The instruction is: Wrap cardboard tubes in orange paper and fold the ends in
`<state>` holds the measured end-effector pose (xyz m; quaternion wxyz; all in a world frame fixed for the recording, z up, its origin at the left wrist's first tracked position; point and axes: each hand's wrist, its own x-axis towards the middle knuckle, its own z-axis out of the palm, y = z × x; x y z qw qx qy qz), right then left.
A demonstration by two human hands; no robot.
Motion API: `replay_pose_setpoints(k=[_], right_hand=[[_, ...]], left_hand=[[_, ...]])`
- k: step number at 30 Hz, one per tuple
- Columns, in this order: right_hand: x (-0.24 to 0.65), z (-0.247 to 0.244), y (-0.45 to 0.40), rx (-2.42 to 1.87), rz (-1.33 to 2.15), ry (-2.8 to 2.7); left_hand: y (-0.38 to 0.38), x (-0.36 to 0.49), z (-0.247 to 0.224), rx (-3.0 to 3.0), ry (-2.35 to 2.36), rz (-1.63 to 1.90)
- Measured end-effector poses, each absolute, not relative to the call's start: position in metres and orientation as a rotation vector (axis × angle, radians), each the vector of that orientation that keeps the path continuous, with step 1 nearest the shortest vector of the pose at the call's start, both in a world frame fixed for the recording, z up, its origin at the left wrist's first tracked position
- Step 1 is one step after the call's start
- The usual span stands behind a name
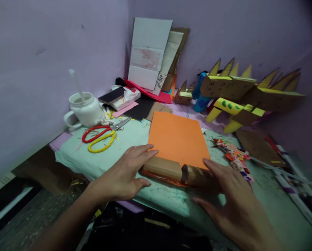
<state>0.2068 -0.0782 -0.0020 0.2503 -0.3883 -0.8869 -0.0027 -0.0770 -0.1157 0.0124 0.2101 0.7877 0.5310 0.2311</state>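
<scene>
An orange sheet (179, 137) lies on the cloth-covered table in front of me. Along its near edge lie two brown cardboard tubes end to end, a lighter one (163, 168) at left and a darker one (198, 175) at right. My left hand (126, 170) is at the left end of the lighter tube, its fingertips on the sheet's left edge and its thumb apart below. At the right end, my right hand (228, 195) has its fingers and thumb apart beside the darker tube, its fingertips near the sheet's lower right corner. Neither hand is closed around anything.
Scissors (113, 131) with red and yellow handles and a white mug (85, 109) are at left. Cardboard pieces (148, 55) lean on the back wall. Cardboard figures with spikes (229, 87) stand at back right. A patterned piece (236, 155) and long rolls (293, 188) lie at right.
</scene>
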Motion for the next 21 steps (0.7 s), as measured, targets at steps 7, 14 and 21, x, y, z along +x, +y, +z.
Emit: replay_pose_setpoints(k=[7, 14, 21], right_hand=[[0.185, -0.005, -0.07, -1.034, -0.097, -2.536], [0.184, -0.004, -0.071, -1.044, -0.051, -2.491], [0.186, -0.009, -0.076, -1.034, -0.052, -2.419]], left_hand=[[-0.108, -0.058, -0.003, 2.204, 1.479, 0.715], [-0.105, -0.058, -0.011, 2.175, 1.515, 0.787], [-0.106, -0.059, -0.015, 2.172, 1.523, 0.829]])
